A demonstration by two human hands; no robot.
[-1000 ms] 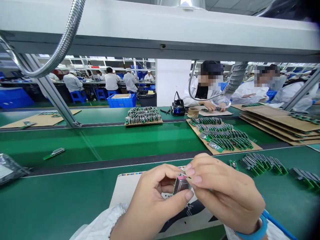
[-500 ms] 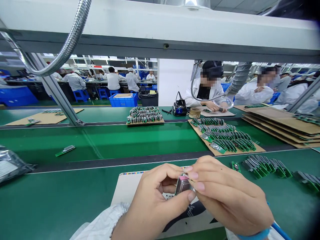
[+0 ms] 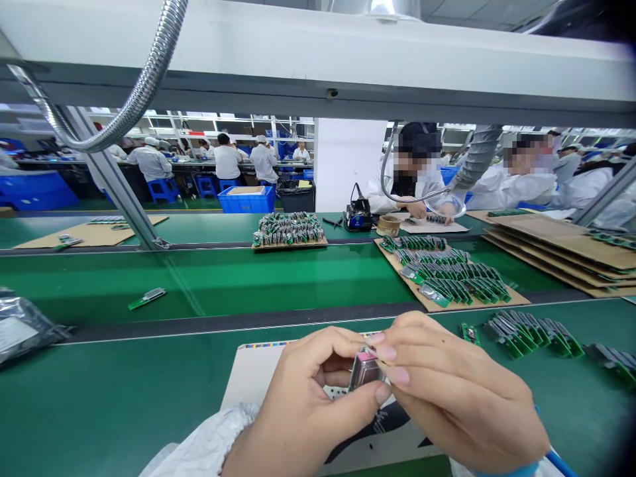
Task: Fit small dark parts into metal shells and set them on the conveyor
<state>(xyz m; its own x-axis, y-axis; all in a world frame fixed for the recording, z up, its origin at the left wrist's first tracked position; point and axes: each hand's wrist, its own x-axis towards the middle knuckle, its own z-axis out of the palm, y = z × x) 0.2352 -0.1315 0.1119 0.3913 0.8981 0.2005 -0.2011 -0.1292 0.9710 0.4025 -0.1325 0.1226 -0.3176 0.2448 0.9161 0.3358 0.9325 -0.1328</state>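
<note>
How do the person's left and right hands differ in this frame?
The left hand holds the small pink-topped part, thumb on its near face; the right hand lies to its right, fingertips at its top. The left wrist shows a gathered white sleeve; the right, a blue band. Both hold that part over a printed card.

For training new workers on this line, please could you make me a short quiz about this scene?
1. True or false: the small silver rectangular part with a pink top is held by both the bare left hand and the bare right hand.
2. What lies on the green conveyor belt to the right of the hands?
A) rows of green circuit boards
B) a stack of white cups
C) a pair of scissors
3. Fill in the colour: the rectangular plastic crate in the background is ___.

Key: 1 true; 2 A; 3 blue.
</note>
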